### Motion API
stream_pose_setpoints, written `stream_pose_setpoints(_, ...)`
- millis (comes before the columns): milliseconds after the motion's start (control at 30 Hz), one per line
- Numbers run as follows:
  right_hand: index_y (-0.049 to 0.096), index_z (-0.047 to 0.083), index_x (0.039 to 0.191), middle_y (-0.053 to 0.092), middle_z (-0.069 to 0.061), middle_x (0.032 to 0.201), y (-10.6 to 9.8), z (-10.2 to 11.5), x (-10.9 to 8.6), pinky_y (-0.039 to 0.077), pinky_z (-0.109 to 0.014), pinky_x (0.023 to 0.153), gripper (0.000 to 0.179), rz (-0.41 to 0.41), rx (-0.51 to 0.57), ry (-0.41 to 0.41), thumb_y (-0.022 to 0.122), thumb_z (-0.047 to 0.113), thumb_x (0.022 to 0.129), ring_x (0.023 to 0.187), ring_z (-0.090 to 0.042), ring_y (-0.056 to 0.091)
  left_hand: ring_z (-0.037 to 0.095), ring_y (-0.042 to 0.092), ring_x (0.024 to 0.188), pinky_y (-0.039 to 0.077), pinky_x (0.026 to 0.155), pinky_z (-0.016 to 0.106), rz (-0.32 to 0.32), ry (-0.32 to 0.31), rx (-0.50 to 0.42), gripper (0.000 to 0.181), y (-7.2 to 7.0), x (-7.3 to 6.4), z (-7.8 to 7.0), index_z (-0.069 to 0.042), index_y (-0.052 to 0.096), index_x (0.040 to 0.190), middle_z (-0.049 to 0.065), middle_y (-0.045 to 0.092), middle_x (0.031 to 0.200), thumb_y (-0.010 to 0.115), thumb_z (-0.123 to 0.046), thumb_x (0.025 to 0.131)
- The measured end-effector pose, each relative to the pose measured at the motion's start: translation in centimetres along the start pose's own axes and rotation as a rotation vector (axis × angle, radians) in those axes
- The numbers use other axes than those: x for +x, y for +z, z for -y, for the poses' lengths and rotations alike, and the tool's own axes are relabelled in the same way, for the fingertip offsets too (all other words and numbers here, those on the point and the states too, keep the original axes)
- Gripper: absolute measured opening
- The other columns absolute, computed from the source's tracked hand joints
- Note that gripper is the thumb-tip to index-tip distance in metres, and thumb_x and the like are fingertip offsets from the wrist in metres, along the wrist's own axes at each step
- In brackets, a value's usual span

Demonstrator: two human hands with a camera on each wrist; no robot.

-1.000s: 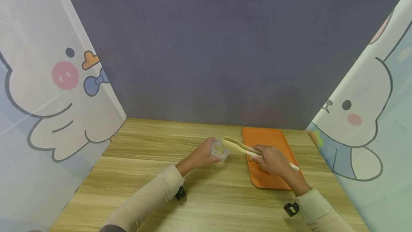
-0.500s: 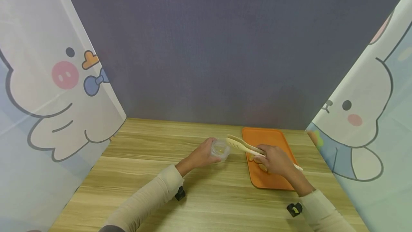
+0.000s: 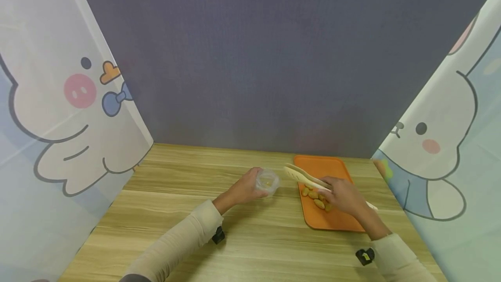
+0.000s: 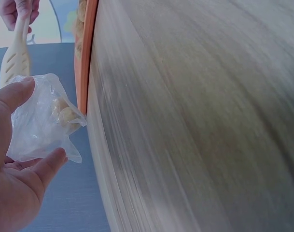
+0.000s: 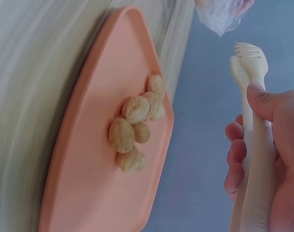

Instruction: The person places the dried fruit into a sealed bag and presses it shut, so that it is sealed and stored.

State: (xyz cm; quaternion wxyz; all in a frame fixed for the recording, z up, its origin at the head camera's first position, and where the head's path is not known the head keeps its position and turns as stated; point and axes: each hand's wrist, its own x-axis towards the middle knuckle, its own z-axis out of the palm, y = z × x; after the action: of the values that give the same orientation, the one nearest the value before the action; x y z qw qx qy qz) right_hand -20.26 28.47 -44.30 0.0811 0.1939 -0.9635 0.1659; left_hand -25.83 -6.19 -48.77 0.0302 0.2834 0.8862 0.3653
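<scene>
My left hand holds a clear plastic bag with its mouth up, left of the tray. Through the film in the left wrist view, a couple of tan pieces show at the bottom of the bag. My right hand grips cream-coloured tongs above the orange tray. Nothing sits between the tong heads, which stand slightly apart. Several tan-brown, rounded, rough-skinned pieces lie grouped on the tray beneath the right hand.
The wood-grain table runs back to a grey panel. Printed cartoon sheets border both sides. A small black device is near the right wrist, another near the left.
My right hand has drawn the tongs back rightward from the bag's mouth to over the tray's left edge, uncovering more of the tan pieces. My left hand keeps its place with the bag.
</scene>
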Motion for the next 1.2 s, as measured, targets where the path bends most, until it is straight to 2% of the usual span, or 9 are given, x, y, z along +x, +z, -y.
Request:
stream_pose_setpoints(267, 0.071, 0.005, 0.112, 0.066, 0.004, 0.078, 0.4, -1.5, -0.4, 0.043, -0.03, 0.06, 0.027, -0.021, -0.034, -0.013, 0.075, 0.024, 0.093, 0.063, -0.006, 0.05, 0.021, 0.061, 0.104, 0.053, 0.085, 0.036, -0.004, 0.007, 0.013, 0.08, -0.2, 0.0, 0.1, 0.0, 0.041, 0.146, 0.014, 0.059, 0.128, 0.083, -0.031, 0.086)
stream_pose_setpoints(500, 0.071, 0.003, 0.116, 0.07, 0.0, 0.084, 0.5, -2.8, -1.0, 0.045, -0.034, 0.062, 0.03, 0.013, -0.033, 0.037, 0.072, 0.024, 0.095, 0.066, -0.009, 0.053, 0.023, 0.061, 0.107, 0.053, 0.088, 0.039, -0.01, 0.016, 0.014, 0.081, -0.2, 0.0, 0.0, 0.001, 0.039, 0.148, 0.016, 0.058, 0.13, 0.083, -0.03, 0.086)
stream_pose_setpoints(800, 0.069, 0.001, 0.118, 0.069, -0.001, 0.081, 0.9, -4.4, -1.8, 0.043, -0.031, 0.058, 0.034, 0.04, -0.052, 0.075, 0.071, 0.026, 0.096, 0.063, -0.009, 0.052, 0.025, 0.062, 0.108, 0.054, 0.089, 0.04, -0.018, 0.023, 0.03, 0.08, -0.1, 0.1, 0.1, 0.002, 0.04, 0.147, 0.016, 0.058, 0.131, 0.083, -0.029, 0.086)
stream_pose_setpoints(1067, 0.071, 0.0, 0.113, 0.071, -0.003, 0.082, 1.0, -4.9, -2.4, 0.05, -0.04, 0.064, 0.031, 0.024, -0.082, 0.064, 0.074, 0.025, 0.094, 0.069, -0.016, 0.061, 0.025, 0.062, 0.108, 0.053, 0.089, 0.04, -0.022, 0.031, 0.036, 0.08, -0.1, 0.1, 0.1, 0.002, 0.041, 0.146, 0.017, 0.059, 0.13, 0.083, -0.029, 0.086)
stream_pose_setpoints(1200, 0.071, 0.002, 0.111, 0.07, -0.001, 0.08, 1.1, -5.2, -2.7, 0.049, -0.041, 0.063, 0.031, 0.027, -0.102, 0.073, 0.074, 0.028, 0.093, 0.069, -0.017, 0.062, 0.025, 0.062, 0.108, 0.054, 0.089, 0.04, -0.021, 0.033, 0.04, 0.08, -0.2, 0.0, -0.1, 0.002, 0.041, 0.146, 0.016, 0.059, 0.13, 0.083, -0.029, 0.086)
